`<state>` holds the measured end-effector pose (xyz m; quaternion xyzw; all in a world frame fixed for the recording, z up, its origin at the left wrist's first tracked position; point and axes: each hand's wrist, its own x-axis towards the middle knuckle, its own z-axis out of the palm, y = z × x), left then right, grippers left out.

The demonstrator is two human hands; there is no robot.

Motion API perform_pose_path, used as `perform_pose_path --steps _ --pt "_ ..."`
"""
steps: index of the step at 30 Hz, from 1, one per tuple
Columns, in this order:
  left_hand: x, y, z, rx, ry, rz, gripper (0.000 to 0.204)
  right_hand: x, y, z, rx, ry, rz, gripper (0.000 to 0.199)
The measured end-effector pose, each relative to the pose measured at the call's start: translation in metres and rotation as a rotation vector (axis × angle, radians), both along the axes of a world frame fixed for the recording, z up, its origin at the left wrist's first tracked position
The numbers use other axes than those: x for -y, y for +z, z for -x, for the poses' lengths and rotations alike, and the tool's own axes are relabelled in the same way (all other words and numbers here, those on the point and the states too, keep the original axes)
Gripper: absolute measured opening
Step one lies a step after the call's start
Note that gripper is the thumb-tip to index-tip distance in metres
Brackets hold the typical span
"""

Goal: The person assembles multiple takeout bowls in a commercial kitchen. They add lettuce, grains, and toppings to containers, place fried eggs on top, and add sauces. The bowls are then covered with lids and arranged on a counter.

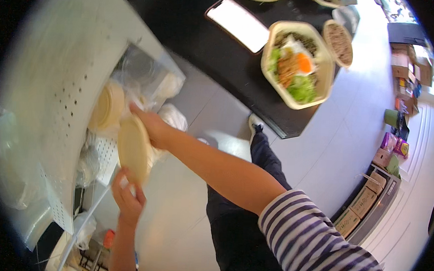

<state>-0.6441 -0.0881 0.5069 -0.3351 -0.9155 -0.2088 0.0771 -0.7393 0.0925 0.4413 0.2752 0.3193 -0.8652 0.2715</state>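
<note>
Between my two hands is a pale cream takeaway container [133, 148], seen at a slant. I cannot tell whether it is a bowl or a lid. My right hand [150, 124] grips its upper edge, reaching across from the right. At its lower edge the bent fingers of my left hand [128, 193] hold it from below. Just beyond it, a stack of similar cream containers [108, 106] sits on a white perforated shelf [107, 151], next to clear plastic bags [172, 117].
On the black table [202, 50] stand a cream bowl of food [324, 90] with egg and lettuce, a bowl of brown food [339, 43] and a phone [238, 23] with a lit screen. A white perforated panel [76, 77] rises at left. Cardboard boxes [364, 201] line the far right.
</note>
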Motion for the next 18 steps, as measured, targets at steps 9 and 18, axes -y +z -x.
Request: perform_pose_path --steps 9,18 --pt "-0.176 0.127 -0.023 0.559 -0.544 -0.293 0.032 -0.276 0.174 -0.192 -0.42 0.482 -0.865 0.035" --pt "-0.455 0.166 0.035 1.152 -0.058 -0.95 0.04 -0.452 0.239 -0.181 -0.327 -0.545 -0.727 0.023"
